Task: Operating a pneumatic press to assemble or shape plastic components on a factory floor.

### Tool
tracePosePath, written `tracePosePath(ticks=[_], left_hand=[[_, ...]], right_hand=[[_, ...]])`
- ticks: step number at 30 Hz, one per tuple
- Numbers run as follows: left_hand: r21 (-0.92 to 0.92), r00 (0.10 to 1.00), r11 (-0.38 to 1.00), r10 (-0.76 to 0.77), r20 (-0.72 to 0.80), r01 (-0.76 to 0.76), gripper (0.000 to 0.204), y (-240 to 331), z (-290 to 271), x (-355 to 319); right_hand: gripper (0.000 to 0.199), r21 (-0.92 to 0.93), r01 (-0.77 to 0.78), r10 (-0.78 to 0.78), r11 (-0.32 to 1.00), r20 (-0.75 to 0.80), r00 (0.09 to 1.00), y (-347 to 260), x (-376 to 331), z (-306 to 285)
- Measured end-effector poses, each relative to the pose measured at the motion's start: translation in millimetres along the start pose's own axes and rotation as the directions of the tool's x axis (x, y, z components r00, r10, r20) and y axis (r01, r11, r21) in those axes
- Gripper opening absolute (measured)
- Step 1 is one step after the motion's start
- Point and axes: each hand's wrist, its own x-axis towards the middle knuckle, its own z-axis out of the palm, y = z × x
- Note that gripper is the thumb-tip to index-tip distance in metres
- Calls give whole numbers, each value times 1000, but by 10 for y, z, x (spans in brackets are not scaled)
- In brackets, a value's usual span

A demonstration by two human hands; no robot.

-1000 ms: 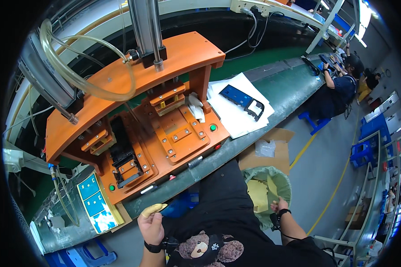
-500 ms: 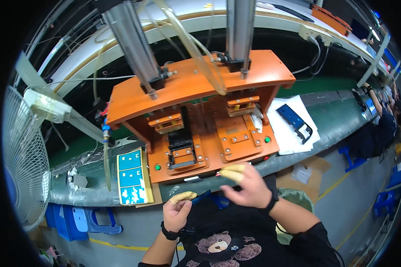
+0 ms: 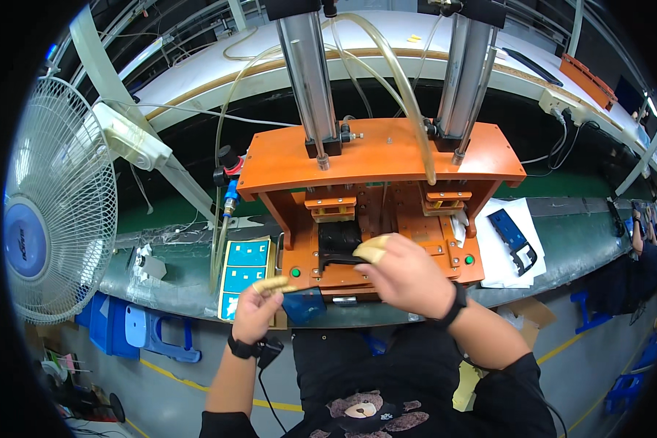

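Observation:
My left hand (image 3: 250,312), with yellow finger covers, pinches a dark blue translucent sheet (image 3: 304,306) in front of the press's front edge. My right hand (image 3: 409,281), also with yellow covers, reaches over the left fixture of the orange press (image 3: 387,157). Its thumb and fingers close at the near right edge of a black plastic frame (image 3: 339,239). The frame looks tilted up from the fixture; its contact underneath is hidden. Beside the press on the left lies a card with blue film pieces (image 3: 245,278).
Two metal cylinders (image 3: 306,87) rise above the press. Green buttons (image 3: 295,273) sit at its front corners. Right of it, a blue-and-black plate (image 3: 511,237) rests on white paper (image 3: 529,274). A fan (image 3: 58,204) stands at left; a person (image 3: 639,270) sits far right.
My right hand has moved forward to the black frame, which now looks tilted up. The left hand has shifted left with the blue sheet. The whole view has swung.

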Motion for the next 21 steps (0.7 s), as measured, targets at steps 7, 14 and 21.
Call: tracePosePath(ticks=[7, 14, 21], left_hand=[[81, 991, 991, 101, 86, -108, 32, 216, 145, 794], [470, 982, 864, 123, 146, -178, 32, 146, 399, 1543], [891, 962, 365, 142, 234, -271, 41, -66, 186, 1987]], right_hand=[[21, 631, -384, 612, 674, -187, 768, -138, -1177, -1409], [31, 821, 152, 805, 551, -570, 165, 490, -3053, -2035], [36, 762, 200, 776, 615, -542, -323, 2129, -4682, -2521]])
